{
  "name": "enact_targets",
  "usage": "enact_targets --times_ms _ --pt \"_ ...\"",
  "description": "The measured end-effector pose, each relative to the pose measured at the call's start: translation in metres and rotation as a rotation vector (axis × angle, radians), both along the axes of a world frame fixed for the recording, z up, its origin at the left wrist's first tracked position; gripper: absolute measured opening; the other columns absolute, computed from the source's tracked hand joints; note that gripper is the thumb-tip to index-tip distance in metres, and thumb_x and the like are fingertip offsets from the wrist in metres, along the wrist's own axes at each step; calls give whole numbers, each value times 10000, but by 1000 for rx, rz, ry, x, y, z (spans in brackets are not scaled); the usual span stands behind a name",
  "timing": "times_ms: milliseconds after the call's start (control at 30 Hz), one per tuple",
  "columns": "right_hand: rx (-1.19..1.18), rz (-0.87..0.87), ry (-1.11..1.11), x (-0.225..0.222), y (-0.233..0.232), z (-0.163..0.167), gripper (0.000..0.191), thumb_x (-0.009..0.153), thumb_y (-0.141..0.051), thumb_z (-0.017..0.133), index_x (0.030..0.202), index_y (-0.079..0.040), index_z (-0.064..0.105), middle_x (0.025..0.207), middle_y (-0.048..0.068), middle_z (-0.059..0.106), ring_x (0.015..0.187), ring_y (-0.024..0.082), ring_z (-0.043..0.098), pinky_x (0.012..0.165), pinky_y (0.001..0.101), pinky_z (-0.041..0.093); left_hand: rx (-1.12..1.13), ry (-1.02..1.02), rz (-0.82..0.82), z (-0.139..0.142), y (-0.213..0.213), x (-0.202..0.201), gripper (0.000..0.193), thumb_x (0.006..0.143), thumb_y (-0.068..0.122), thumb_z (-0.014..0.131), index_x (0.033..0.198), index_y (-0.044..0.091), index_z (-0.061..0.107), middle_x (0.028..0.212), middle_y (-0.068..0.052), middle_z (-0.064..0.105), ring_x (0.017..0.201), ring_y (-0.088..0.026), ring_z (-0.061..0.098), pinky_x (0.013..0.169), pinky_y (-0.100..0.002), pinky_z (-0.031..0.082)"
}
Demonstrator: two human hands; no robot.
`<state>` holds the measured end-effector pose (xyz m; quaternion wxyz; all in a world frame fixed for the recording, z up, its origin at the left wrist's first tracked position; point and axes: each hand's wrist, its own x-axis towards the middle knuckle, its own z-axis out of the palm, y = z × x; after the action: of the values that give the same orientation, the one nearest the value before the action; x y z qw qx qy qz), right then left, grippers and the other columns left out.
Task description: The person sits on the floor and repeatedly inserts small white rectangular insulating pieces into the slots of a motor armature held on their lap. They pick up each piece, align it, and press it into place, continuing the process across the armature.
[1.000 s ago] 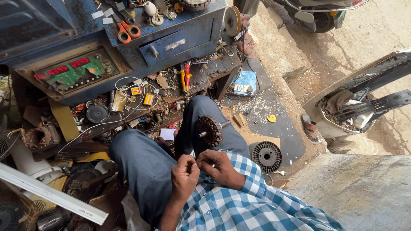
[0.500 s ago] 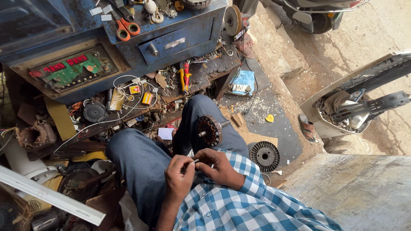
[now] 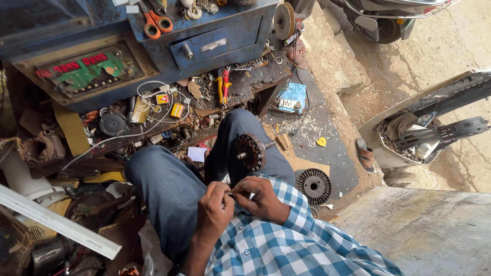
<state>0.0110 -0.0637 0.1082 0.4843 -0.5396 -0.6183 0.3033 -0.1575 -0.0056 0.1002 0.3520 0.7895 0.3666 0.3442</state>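
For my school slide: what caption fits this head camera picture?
Both hands, left hand and right hand, pinch something small beside a motor rotor on the lap.

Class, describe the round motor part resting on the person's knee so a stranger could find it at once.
Start at the blue metal cabinet, then drop to the jeans-clad right knee below. There sits the rusty brown slotted motor core, a shaft through its centre; the black slotted disc nearby lies flat on the ground.
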Motion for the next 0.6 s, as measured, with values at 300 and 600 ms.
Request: enact_targets --times_ms 300,600 --pt "-4 -111 114 0 -5 -5 50 862 -37 722 908 -20 726 825 68 699 692 145 667 608 286 535 -12 -151 -67 5 2 5 74 941 -3 664 981 13 604 924 -111 664 795 -242 701 660 -351 594" --pt "-198 -282 132 12 -2 -18 59 832 -76 710 837 -22 734 718 62 703 635 124 634 577 281 510 262 -133 -30 40 -2 -13 118 957 -65 605 1049 -8 560 977 -150 616 903 -293 676 771 -392 603"
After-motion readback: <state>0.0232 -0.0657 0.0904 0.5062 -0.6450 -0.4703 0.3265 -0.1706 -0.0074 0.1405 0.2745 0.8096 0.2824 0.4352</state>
